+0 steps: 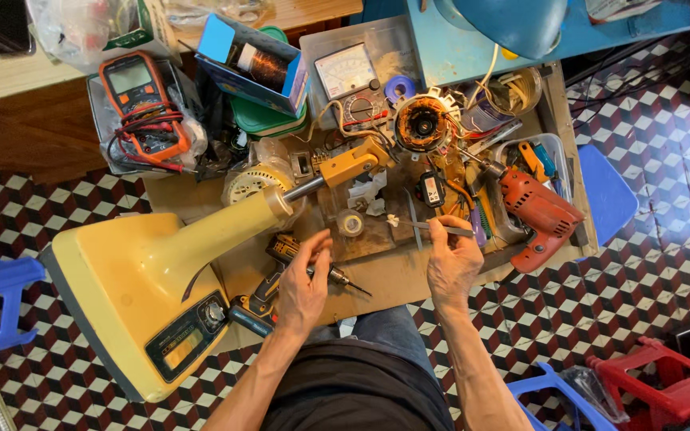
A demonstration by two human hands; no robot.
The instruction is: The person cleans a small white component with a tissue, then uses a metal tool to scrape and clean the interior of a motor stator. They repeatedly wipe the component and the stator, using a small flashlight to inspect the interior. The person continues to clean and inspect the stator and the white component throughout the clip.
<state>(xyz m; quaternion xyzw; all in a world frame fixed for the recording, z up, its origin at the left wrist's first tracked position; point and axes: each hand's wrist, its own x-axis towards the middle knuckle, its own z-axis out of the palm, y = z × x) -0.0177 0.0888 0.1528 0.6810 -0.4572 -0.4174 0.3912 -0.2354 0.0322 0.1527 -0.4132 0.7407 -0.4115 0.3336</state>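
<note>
Head view is showing the left hand closing around a small cordless screwdriver at about 6 o'clock on the workboard, bit poking out toward 4 o'clock. The right hand is pinching a thin grey metal tool, maybe tweezers or a flat file, with its tip pointing toward 10 o'clock, near a little white scrap. Both grips are looking narrow and firm. The yellow fan base is lying at 8 o'clock, the red drill at 3, the copper-wound stator at 12. I'd say keeping both wrists resting on the board is helping here — steady tips, less slipping.
</note>
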